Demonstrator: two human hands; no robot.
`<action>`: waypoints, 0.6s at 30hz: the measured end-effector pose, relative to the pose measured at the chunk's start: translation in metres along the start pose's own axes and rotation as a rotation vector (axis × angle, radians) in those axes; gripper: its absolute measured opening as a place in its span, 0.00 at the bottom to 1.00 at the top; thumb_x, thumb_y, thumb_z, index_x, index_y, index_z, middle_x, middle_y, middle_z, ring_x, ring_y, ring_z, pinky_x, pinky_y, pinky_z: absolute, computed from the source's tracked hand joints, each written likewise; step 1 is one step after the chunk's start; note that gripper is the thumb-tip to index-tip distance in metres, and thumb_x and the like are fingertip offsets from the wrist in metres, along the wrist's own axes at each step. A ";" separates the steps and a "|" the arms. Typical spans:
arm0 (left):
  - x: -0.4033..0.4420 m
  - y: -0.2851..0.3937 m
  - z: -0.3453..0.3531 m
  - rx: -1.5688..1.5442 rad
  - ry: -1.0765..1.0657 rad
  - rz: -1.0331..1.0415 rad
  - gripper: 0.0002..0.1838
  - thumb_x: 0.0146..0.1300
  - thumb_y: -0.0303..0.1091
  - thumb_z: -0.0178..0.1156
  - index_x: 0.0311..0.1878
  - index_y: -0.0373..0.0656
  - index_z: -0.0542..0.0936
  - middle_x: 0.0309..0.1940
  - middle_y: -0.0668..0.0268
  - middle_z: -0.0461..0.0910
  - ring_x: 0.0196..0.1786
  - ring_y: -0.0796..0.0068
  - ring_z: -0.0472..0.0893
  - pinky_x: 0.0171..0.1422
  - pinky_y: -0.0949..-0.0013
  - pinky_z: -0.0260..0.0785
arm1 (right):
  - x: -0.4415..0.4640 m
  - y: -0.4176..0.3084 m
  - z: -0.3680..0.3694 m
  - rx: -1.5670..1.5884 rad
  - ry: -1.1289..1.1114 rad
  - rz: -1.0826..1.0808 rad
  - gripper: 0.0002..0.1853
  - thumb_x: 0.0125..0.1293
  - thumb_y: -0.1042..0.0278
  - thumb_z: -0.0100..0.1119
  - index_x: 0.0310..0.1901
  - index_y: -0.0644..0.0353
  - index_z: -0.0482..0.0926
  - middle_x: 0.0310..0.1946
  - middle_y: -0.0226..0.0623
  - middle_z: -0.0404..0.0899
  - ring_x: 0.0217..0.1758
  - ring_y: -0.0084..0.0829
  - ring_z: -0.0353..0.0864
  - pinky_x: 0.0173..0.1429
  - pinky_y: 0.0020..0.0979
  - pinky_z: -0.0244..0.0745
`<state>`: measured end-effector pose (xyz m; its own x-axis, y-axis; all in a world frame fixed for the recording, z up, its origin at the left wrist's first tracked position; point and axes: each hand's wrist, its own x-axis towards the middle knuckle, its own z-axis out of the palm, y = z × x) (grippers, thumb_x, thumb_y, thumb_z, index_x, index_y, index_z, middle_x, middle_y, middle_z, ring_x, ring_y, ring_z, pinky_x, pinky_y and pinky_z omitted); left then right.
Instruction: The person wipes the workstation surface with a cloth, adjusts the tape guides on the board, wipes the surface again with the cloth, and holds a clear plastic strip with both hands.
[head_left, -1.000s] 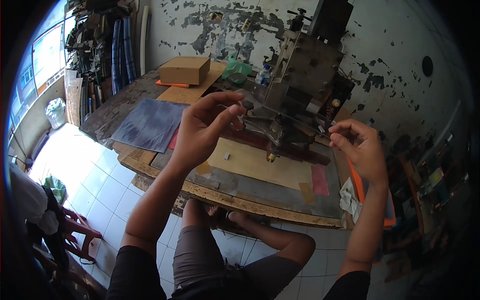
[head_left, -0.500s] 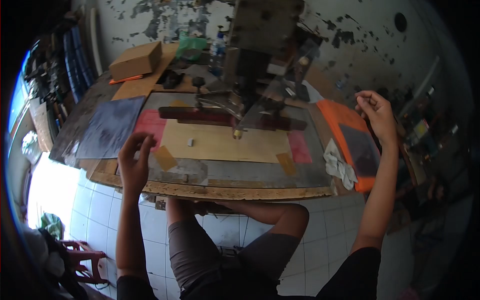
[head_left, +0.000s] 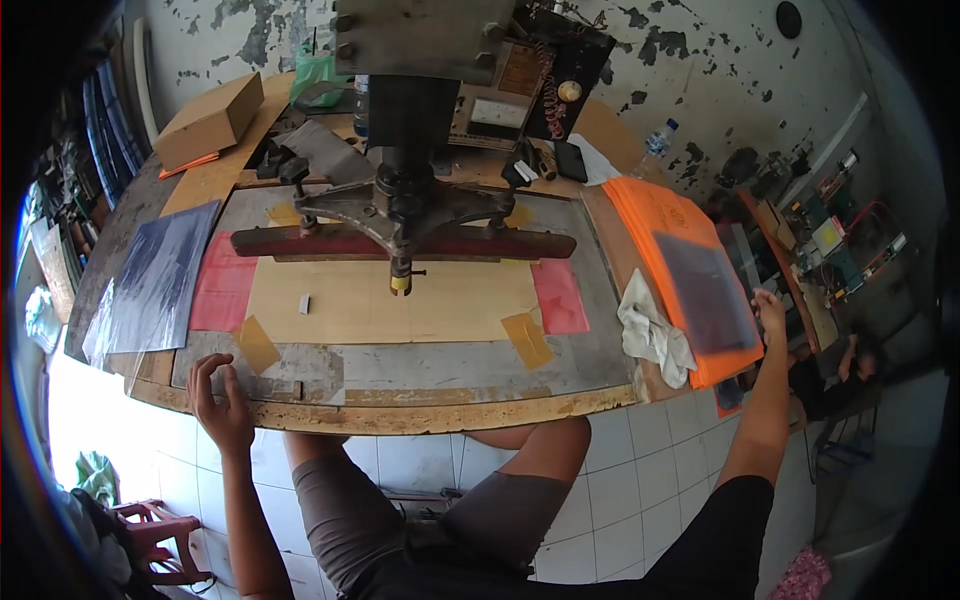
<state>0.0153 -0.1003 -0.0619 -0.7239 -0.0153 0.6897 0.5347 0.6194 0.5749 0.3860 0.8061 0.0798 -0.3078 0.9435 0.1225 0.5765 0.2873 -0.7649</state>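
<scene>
My left hand [head_left: 221, 405] is over the front left edge of the worktable [head_left: 440, 412], its fingers loosely curled and apart with nothing in them. Out to the right, my right hand [head_left: 769, 318] pinches a thin clear sheet [head_left: 743, 262], which is hard to see against the background. That hand is beside a stack of orange sheets [head_left: 655, 215] with a dark panel on top. Between the hands, a press head with a red-brown bar [head_left: 335, 243] stands over a tan sheet [head_left: 425, 318]. A small grey block [head_left: 305, 304] lies on the tan sheet.
Blue-grey plastic-covered sheets [head_left: 160, 285] lie at the left, a cardboard box [head_left: 210, 120] behind them. A white cloth [head_left: 652, 330], a phone [head_left: 570, 161] and a bottle [head_left: 660, 138] are at the right. Another person [head_left: 835, 385] is at the far right.
My left hand has let go of the clear sheet and moved down and left to the table edge. My right hand has carried the sheet right, past the orange stack. The view has turned right.
</scene>
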 end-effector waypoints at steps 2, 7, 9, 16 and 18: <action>0.000 -0.001 -0.001 0.017 -0.016 -0.010 0.08 0.75 0.27 0.61 0.51 0.37 0.84 0.50 0.57 0.88 0.57 0.53 0.84 0.69 0.52 0.72 | 0.026 0.036 0.004 -0.071 0.014 0.063 0.18 0.86 0.56 0.64 0.64 0.58 0.88 0.37 0.23 0.86 0.32 0.17 0.76 0.37 0.27 0.72; -0.002 -0.007 0.001 0.028 -0.020 -0.031 0.09 0.76 0.27 0.59 0.52 0.36 0.84 0.51 0.56 0.87 0.59 0.53 0.84 0.70 0.52 0.72 | 0.061 0.082 0.005 -0.140 -0.048 -0.093 0.14 0.86 0.60 0.63 0.58 0.60 0.89 0.34 0.26 0.84 0.32 0.18 0.76 0.38 0.27 0.73; -0.003 -0.010 0.001 0.017 -0.026 -0.045 0.09 0.76 0.27 0.59 0.53 0.36 0.84 0.51 0.55 0.87 0.59 0.53 0.84 0.71 0.52 0.72 | 0.065 0.083 0.003 -0.188 -0.081 -0.143 0.13 0.86 0.61 0.63 0.56 0.62 0.88 0.33 0.26 0.84 0.32 0.18 0.77 0.38 0.26 0.73; -0.005 -0.016 0.001 0.007 -0.029 -0.072 0.10 0.78 0.28 0.58 0.53 0.35 0.84 0.51 0.55 0.87 0.59 0.53 0.84 0.70 0.52 0.72 | 0.069 0.089 0.007 -0.170 -0.066 -0.168 0.14 0.84 0.62 0.64 0.59 0.64 0.88 0.34 0.26 0.84 0.34 0.18 0.79 0.37 0.26 0.73; -0.005 -0.015 0.001 0.001 -0.029 -0.066 0.10 0.78 0.28 0.58 0.53 0.35 0.84 0.51 0.55 0.87 0.59 0.53 0.84 0.70 0.52 0.72 | 0.075 0.095 0.007 -0.177 -0.044 -0.171 0.17 0.83 0.61 0.66 0.61 0.65 0.87 0.36 0.29 0.87 0.35 0.21 0.82 0.38 0.27 0.75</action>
<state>0.0108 -0.1089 -0.0746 -0.7699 -0.0333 0.6373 0.4850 0.6186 0.6182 0.4126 0.9028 0.0120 -0.4427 0.8717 0.2098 0.6357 0.4702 -0.6122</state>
